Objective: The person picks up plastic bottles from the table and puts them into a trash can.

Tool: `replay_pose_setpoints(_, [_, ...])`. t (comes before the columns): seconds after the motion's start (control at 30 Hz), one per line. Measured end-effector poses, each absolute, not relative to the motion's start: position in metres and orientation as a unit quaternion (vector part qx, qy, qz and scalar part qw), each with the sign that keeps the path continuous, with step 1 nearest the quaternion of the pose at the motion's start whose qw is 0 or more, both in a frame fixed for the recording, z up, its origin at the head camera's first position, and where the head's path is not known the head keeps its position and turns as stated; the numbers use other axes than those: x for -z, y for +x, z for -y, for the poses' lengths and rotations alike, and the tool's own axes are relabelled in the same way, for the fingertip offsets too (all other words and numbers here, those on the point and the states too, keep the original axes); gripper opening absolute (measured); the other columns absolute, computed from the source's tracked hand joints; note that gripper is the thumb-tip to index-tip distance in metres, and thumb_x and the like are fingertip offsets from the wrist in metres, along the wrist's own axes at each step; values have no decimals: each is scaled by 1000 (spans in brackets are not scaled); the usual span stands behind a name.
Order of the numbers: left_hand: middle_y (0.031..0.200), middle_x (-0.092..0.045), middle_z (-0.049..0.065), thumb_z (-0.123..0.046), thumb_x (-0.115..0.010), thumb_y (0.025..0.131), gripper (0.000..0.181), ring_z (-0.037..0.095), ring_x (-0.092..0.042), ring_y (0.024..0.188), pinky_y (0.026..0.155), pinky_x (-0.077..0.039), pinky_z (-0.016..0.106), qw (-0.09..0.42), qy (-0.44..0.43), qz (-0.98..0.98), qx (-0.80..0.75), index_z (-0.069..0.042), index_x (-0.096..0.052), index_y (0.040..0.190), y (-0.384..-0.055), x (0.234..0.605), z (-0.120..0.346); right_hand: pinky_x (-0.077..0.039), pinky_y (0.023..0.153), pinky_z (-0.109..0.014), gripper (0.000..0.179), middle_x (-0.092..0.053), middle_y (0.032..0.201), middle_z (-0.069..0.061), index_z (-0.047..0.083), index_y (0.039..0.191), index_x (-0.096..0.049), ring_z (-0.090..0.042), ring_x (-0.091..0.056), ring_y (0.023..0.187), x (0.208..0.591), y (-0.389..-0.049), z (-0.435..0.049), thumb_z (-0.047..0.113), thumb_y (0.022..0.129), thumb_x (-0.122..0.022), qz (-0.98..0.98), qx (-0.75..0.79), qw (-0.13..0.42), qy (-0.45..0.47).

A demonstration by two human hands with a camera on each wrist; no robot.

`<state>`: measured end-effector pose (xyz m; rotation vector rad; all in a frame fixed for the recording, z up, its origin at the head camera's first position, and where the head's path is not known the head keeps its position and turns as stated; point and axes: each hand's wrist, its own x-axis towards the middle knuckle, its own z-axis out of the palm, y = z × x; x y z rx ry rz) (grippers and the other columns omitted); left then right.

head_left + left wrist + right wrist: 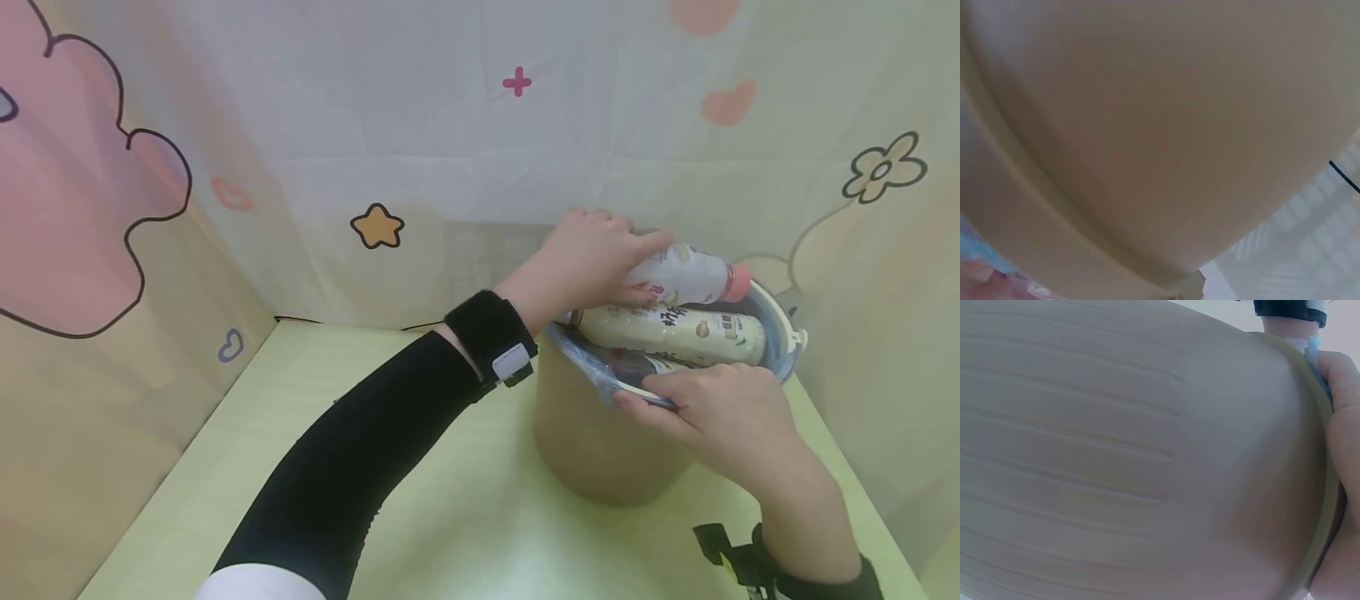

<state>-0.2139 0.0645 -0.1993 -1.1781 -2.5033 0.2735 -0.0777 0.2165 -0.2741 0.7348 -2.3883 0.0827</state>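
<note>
A beige bin (615, 450) lined with a bluish plastic bag (592, 367) stands on the table, filled with bottles at its mouth. My left hand (592, 258) grips a white bottle with a pink cap (686, 275), lying on its side at the top of the bin, thumb and fingers around its base end. Just below it lies a pale yellow bottle (675, 335). A darker bottle (637, 365) is partly hidden beneath that one. My right hand (727, 417) pinches the near rim of the bin, thumb outside. In the right wrist view, the hand (1344, 444) shows along the rim.
The pale yellow-green table (450, 517) extends to the left and front of the bin. A printed curtain (450, 125) hangs close behind and on both sides. A white clip (799, 340) sits on the bin's right rim.
</note>
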Motion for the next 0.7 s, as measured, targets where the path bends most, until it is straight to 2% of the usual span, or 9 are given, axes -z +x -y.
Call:
replay_pose_setpoints(0.2, [111, -66, -3, -70, -44, 85, 62, 19, -57, 97, 80, -49, 38, 174, -413, 888, -104, -35, -43, 137, -215, 199, -68, -13, 39, -25, 47, -24, 45, 17, 27, 52, -33, -4, -21, 40, 274, -78, -216, 49, 76, -66, 909, -26, 310, 278])
replay_pose_setpoints(0.43, [123, -64, -7, -74, -36, 85, 67, 22, -49, 106, 93, -37, 41, 183, -391, 892, -136, -41, -36, 143, -212, 201, -76, -12, 40, -25, 47, -23, 45, 17, 27, 52, -33, -4, -20, 39, 276, -79, -218, 49, 76, -66, 909, -26, 309, 279])
replay_pose_setpoints(0.7, [114, -68, -7, -71, -35, 87, 65, 22, -54, 100, 89, -40, 39, 213, -410, 875, -145, -38, -38, 142, -212, 202, -81, -12, 39, -25, 46, -24, 45, 17, 27, 52, -34, -4, -20, 39, 276, -78, -218, 50, 77, -64, 906, -26, 314, 282])
